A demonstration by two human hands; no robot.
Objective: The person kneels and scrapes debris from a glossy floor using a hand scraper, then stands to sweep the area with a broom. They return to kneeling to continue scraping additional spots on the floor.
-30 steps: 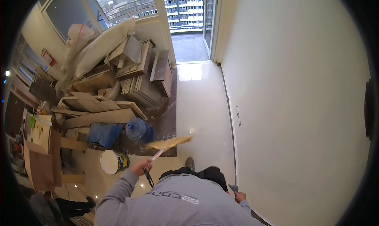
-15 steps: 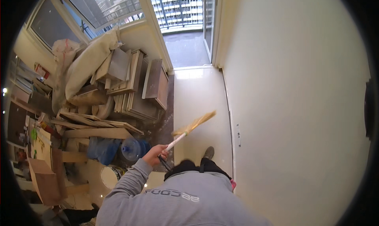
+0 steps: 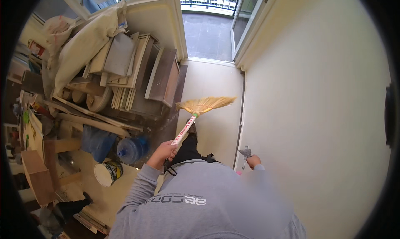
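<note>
My left hand (image 3: 161, 154) is wrapped round the white handle of a straw broom (image 3: 207, 105). The broom points away from me, with its straw head fanned out above the pale floor and my foot just below it. A dark thin strip hangs beside that hand; what it is I cannot make out. On the other side, my right hand (image 3: 253, 161) is closed on a small scraper (image 3: 244, 152) with a grey, wedge-shaped blade. Its blade is close to the white wall (image 3: 308, 114); whether it touches I cannot tell.
At the left, boards and cabinet panels (image 3: 137, 76) are piled under a long white sack (image 3: 89, 43). Nearer stand a blue water jug (image 3: 131, 150) and a white bucket (image 3: 106, 173). Another person's leg (image 3: 73, 207) shows at lower left. Ahead, a doorway opens onto a tiled balcony (image 3: 208, 34).
The broom head has swung left and now shows its fan broadside. My right hand has come into view at the wall with the scraper. The view has shifted toward the doorway.
</note>
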